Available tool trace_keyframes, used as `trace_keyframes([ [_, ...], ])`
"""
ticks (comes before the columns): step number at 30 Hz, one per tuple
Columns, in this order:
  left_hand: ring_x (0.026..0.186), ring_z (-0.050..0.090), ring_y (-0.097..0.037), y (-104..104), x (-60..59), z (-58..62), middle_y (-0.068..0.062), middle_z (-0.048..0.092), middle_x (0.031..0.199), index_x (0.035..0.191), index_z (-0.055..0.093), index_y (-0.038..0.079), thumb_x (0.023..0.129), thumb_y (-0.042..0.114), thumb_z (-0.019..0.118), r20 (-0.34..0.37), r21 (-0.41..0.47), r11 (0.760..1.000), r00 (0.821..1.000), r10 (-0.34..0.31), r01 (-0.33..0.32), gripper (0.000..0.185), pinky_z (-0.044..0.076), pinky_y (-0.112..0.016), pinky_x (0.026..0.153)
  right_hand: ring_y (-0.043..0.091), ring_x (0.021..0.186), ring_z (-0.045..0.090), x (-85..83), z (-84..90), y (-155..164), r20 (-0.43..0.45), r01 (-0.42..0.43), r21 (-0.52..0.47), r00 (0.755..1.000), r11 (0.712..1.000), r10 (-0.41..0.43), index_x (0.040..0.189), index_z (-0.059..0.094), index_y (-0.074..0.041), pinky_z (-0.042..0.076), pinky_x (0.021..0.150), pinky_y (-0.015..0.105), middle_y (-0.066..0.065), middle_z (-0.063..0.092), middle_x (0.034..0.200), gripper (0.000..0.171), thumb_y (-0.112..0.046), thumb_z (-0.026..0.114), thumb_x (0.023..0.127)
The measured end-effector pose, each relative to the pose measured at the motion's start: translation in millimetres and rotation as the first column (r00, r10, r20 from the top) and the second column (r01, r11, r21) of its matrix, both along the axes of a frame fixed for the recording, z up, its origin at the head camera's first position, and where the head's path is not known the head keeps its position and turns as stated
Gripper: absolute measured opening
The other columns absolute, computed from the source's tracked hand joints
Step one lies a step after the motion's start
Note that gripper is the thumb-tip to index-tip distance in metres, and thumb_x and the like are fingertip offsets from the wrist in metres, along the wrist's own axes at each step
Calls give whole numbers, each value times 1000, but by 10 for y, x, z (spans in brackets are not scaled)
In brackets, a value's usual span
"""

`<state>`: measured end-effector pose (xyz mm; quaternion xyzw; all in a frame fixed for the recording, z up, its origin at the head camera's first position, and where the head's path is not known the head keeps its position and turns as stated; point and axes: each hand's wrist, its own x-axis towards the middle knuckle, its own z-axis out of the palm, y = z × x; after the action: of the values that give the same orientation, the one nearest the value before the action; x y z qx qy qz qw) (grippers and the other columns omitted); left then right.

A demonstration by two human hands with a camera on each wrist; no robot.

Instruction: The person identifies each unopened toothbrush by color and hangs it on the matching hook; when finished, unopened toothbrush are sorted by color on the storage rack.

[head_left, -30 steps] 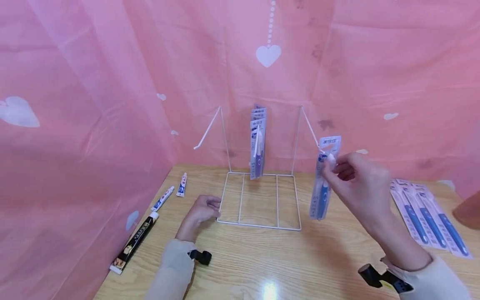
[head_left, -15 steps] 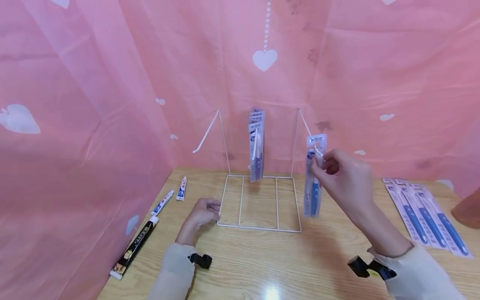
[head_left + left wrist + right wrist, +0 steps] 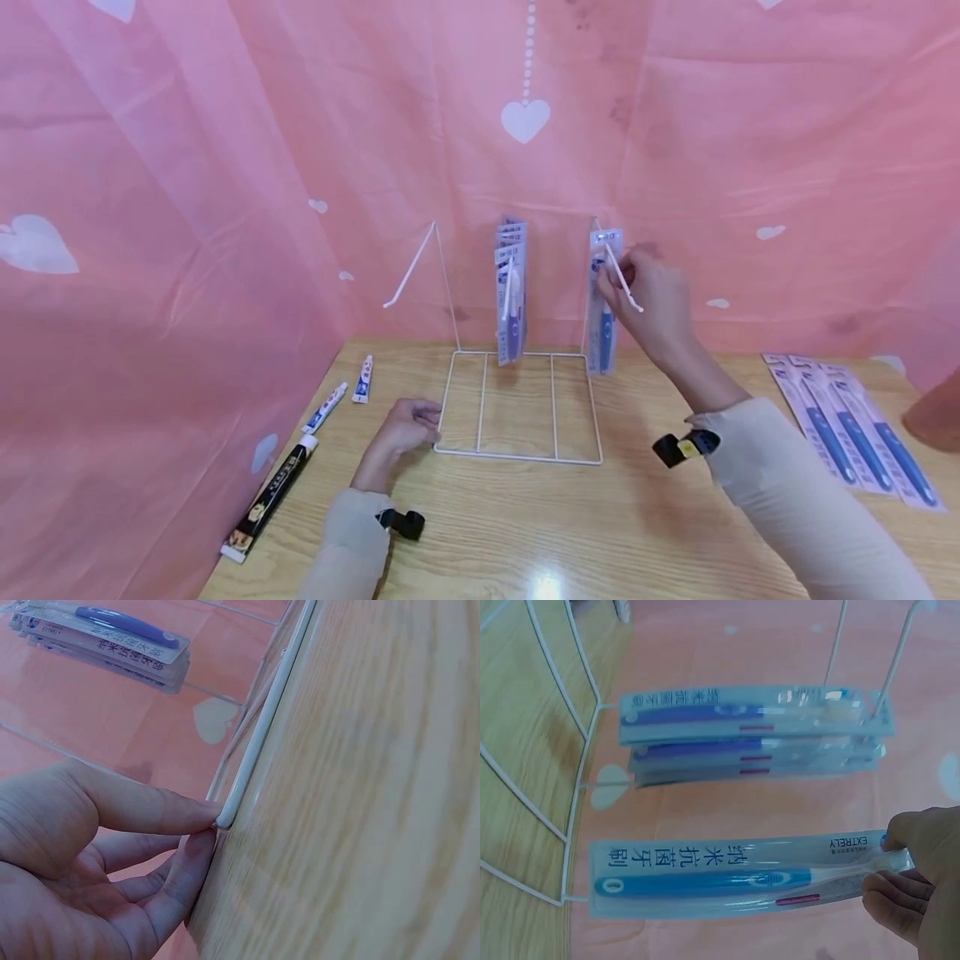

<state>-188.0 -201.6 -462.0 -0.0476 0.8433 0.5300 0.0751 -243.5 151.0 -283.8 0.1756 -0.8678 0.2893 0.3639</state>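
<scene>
A white wire rack (image 3: 517,455) stands on the wooden table with three slanted hooks. Several packaged toothbrushes (image 3: 512,292) hang on the middle hook, also seen in the right wrist view as hanging packs (image 3: 750,735). My right hand (image 3: 618,275) pinches the top of a blue toothbrush pack (image 3: 602,333) high up at the right hook (image 3: 622,283), close to the rack's back. The same pack (image 3: 742,877) lies across the right wrist view, held at its head end. My left hand (image 3: 433,417) pinches the front left corner of the rack's base wire (image 3: 259,742) between fingertips (image 3: 196,817).
Two small toothpaste tubes (image 3: 328,402) and a black toothpaste box (image 3: 268,493) lie at the table's left. Several toothbrush packs (image 3: 855,433) lie flat at the right. A brown object (image 3: 933,421) sits at the right edge. Pink curtain surrounds the table.
My right hand has carried the toothbrush pack up and back to the left, from the right hook's tip to near the rack's back. The left hand has stayed put.
</scene>
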Motion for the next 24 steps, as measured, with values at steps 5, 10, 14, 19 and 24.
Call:
trace_keyframes([
  [5, 87, 59, -23, 26, 0, -13, -12, 63, 96, 117, 66, -6, 68, -17, 72, -7, 12, 1000, 1000, -14, 14, 51, 54, -33, 77, 27, 52, 58, -185, 35, -47, 37, 45, -9, 998, 999, -45, 76, 61, 1, 40, 44, 32, 14, 63, 64, 23, -17, 60, 89],
  [10, 88, 59, -23, 48, 3, 6, -12, 63, 97, 117, 66, -6, 69, -17, 72, -4, 18, 1000, 1000, -26, 26, 50, 54, -33, 78, 28, 54, 58, -290, 31, -35, 30, 76, -27, 997, 997, -75, 73, 62, 2, 36, 44, 25, 16, 64, 64, 23, -16, 63, 86],
  [14, 87, 59, -23, 60, -11, 19, -11, 62, 96, 117, 66, -6, 68, -17, 72, -5, 20, 999, 1000, -30, 30, 50, 54, -33, 77, 29, 54, 60, -334, 24, -8, 55, 92, -33, 994, 995, -90, 72, 60, 2, 39, 45, 28, 17, 64, 65, 24, -17, 64, 87],
  [19, 87, 59, -23, 32, -18, 12, -11, 62, 95, 117, 66, -6, 68, -17, 73, -5, 9, 999, 999, -31, 31, 50, 53, -31, 75, 29, 57, 62, -359, 24, -35, 109, 98, -38, 990, 994, -93, 77, 62, 2, 41, 46, 29, 18, 66, 70, 25, -19, 62, 90],
  [24, 88, 60, -23, -38, 22, 13, -11, 63, 97, 119, 65, -7, 70, -16, 72, -3, -3, 1000, 1000, -18, 18, 50, 54, -32, 77, 30, 60, 60, -360, 54, -80, 155, 87, -19, 984, 996, -83, 79, 63, 2, 39, 49, 33, 18, 66, 71, 29, -24, 65, 90],
])
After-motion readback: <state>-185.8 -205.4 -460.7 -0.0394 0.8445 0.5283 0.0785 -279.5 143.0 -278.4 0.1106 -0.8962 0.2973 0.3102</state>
